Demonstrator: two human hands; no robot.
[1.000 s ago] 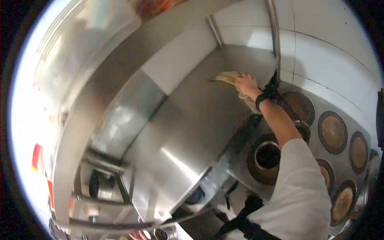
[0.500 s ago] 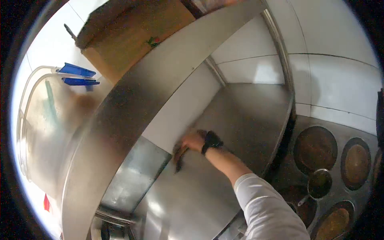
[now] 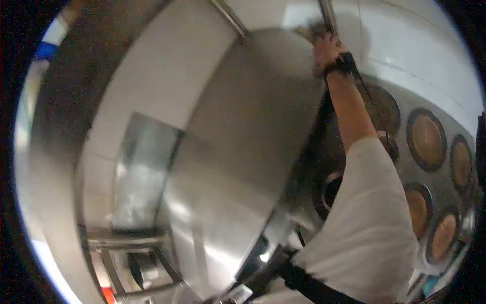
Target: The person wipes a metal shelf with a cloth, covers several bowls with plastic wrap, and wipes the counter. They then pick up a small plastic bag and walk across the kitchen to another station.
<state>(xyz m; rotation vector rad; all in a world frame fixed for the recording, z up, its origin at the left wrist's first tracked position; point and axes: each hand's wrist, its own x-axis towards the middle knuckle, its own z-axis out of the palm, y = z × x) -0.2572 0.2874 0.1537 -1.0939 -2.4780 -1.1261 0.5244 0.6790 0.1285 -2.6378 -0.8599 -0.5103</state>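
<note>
My right hand [image 3: 328,50], in a white sleeve [image 3: 372,197] with a black band [image 3: 340,66] at the wrist, reaches to the far end of a steel counter [image 3: 238,116]. Its fingers are closed around a dark, crumpled cloth [image 3: 310,33], blurred by motion, beside the upright metal post [image 3: 328,15] at the corner. Part of the cloth is hidden under the fingers. My left hand is out of view.
Right of the counter, a stove top holds several round brownish plates [image 3: 426,139] and a small pan [image 3: 332,190]. A metal shelf edge [image 3: 55,167] runs along the left. White tiles [image 3: 405,40] line the wall.
My right hand has moved with the cloth from the counter's left edge by the wall to the far right corner. The view has turned, and the cardboard box has left it.
</note>
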